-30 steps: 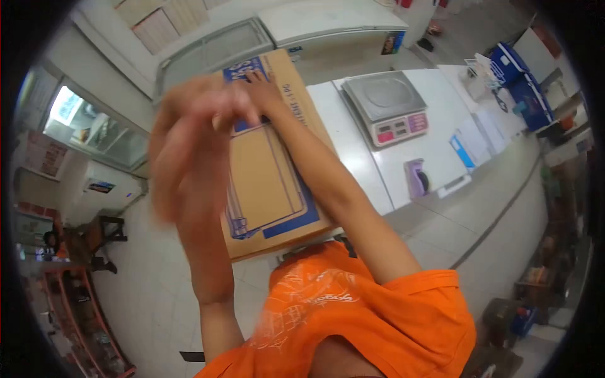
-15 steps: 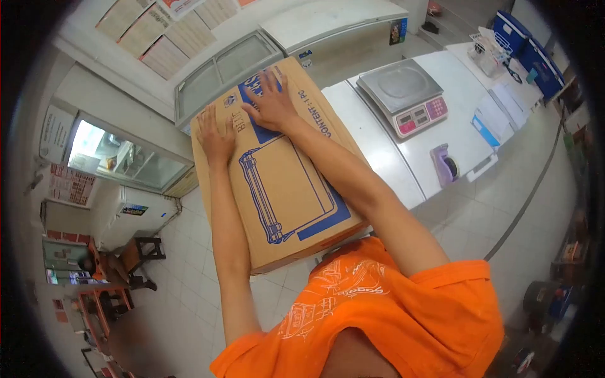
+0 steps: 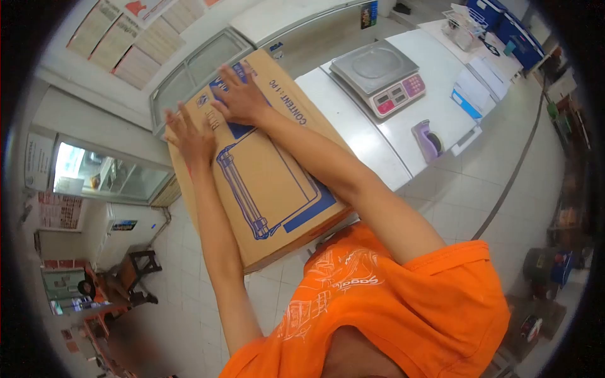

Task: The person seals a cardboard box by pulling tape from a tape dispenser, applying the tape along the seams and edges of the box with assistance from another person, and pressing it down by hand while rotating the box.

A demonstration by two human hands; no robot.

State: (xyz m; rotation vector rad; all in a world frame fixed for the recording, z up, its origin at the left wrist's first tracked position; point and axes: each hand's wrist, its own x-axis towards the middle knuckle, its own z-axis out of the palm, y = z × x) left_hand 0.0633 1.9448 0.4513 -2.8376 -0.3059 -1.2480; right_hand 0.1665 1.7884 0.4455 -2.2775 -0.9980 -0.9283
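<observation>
A large brown cardboard box (image 3: 268,167) lies in front of me. Its top carries blue print, a line drawing and the words "CONTENT : 1 PC". My left hand (image 3: 194,140) rests flat near the box's left edge, fingers spread. Beside it, my right hand (image 3: 241,99) is laid on the blue printed band toward the far end, its fingers also apart. Neither hand grips anything; both palms face down on the cardboard. What supports the box is hidden beneath it.
Right of the box, a white counter (image 3: 365,129) bears a weighing scale (image 3: 376,75), a purple tape dispenser (image 3: 428,142) and papers (image 3: 482,88). Chest freezers (image 3: 302,39) stand behind. A glass-fronted display (image 3: 104,167) is at left, with a wooden stool (image 3: 140,268) lower down.
The whole view has shifted, so the box, scale and counter appear farther left and slightly higher. Both hands remain on the box top in nearly the same places.
</observation>
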